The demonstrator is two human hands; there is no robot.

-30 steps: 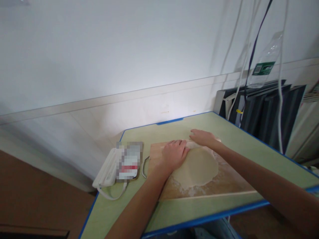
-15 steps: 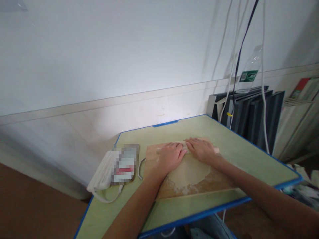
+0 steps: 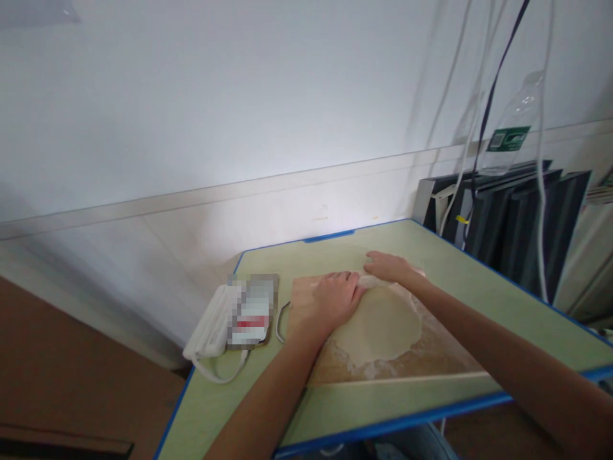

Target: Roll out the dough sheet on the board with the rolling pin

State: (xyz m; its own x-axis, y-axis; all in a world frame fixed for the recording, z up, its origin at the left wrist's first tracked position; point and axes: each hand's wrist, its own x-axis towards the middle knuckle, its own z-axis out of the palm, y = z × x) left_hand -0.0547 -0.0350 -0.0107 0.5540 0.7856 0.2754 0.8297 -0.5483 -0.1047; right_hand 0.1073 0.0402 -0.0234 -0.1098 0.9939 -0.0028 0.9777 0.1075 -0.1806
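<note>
The flat dough (image 3: 390, 326) is lying on the board (image 3: 330, 374), on the near side of the fingers. The left hand (image 3: 338, 299) is resting at its far left border, with fingers bending over the rolling pin (image 3: 370, 280); whether they are gripping it, I cannot tell. The right hand (image 3: 389, 267) is lying over the pin more to the right, its fingers being open and pointing past it.

The dough is looking pale, smooth and thin, with a roundish, uneven outline. White flour is marking the wooden board around it. The green worktop (image 3: 450, 271) is having a blue edge. Its surface is staying free beyond the board and to the right, while a phone (image 3: 253, 313) and a white device (image 3: 211, 326) are occupying the left side.
</note>
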